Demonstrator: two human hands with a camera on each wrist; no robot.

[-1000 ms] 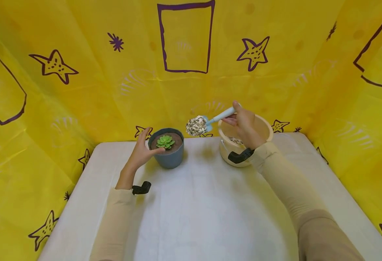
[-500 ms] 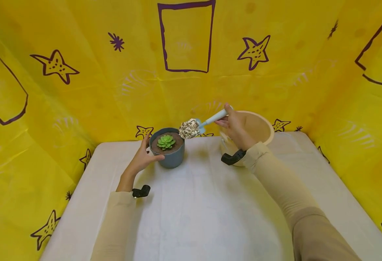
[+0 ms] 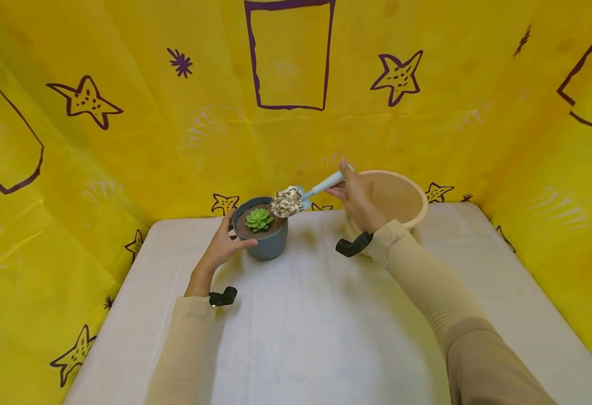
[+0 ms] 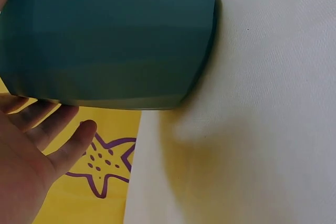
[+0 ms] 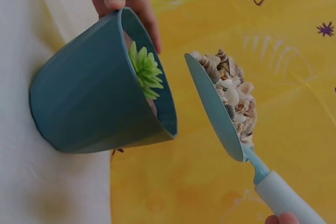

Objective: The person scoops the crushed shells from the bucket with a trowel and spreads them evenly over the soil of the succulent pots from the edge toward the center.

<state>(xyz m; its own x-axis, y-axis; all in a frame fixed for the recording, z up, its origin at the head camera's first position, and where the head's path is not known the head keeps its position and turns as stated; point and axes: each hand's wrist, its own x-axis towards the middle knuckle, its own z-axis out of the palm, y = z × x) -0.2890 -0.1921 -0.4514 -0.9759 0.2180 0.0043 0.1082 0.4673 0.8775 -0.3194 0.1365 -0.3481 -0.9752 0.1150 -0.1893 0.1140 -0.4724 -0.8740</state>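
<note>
A blue-grey flowerpot [image 3: 269,247] stands on the white table, with brown soil and a green succulent [image 3: 258,219] in it. My left hand [image 3: 221,246] grips the pot from its left, thumb at the near side of the rim and fingers round the far side. A light blue trowel [image 5: 214,109] is in my right hand [image 3: 358,198], held by its pale handle. Its scoop is heaped with small seashells [image 5: 231,90]. In the head view the scoop overlaps the pot's right rim; the right wrist view shows it above the pot's mouth, apart from the rim.
A cream bucket [image 3: 399,197] stands on the right, partly hidden behind my right hand and forearm. Yellow cloth [image 3: 290,140] with purple drawings hangs close behind the table [image 3: 296,332] and on both sides.
My right hand has carried the loaded trowel leftward from near the bucket to the pot's rim. The left hand's fingers have closed in on the pot, which stays in place.
</note>
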